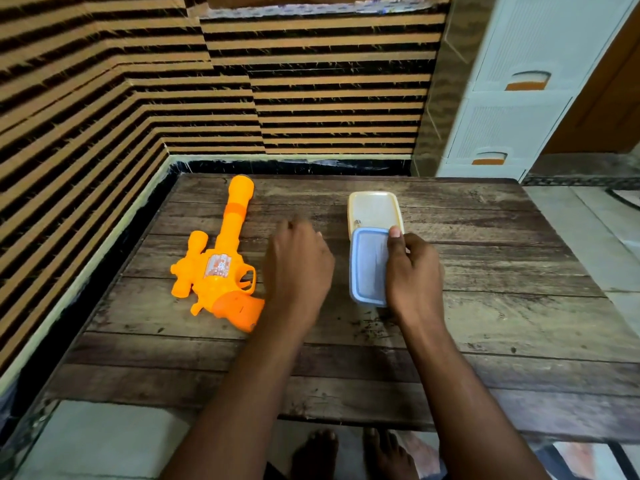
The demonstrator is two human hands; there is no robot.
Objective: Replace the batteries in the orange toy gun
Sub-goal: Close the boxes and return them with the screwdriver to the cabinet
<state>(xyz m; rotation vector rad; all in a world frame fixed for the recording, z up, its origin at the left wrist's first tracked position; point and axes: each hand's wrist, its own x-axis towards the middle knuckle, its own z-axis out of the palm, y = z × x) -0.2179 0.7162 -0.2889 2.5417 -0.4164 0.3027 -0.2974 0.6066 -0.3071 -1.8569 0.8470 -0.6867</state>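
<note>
Orange toy gun is the task's thing, though the wooden desk carrying it is the largest item. It is lying flat on the desk's left half, barrel pointing away toward the striped wall, handle nearest the person. A white drawer unit is standing beyond the desk's far right corner. Right of the gun, a clear container is sitting open, with its blue-rimmed lid overlapping the near edge. The left hand is hovering between gun and container, its grip loosely curled round nothing. The right hand is pinching the lid's right side, its grip clamped there.
</note>
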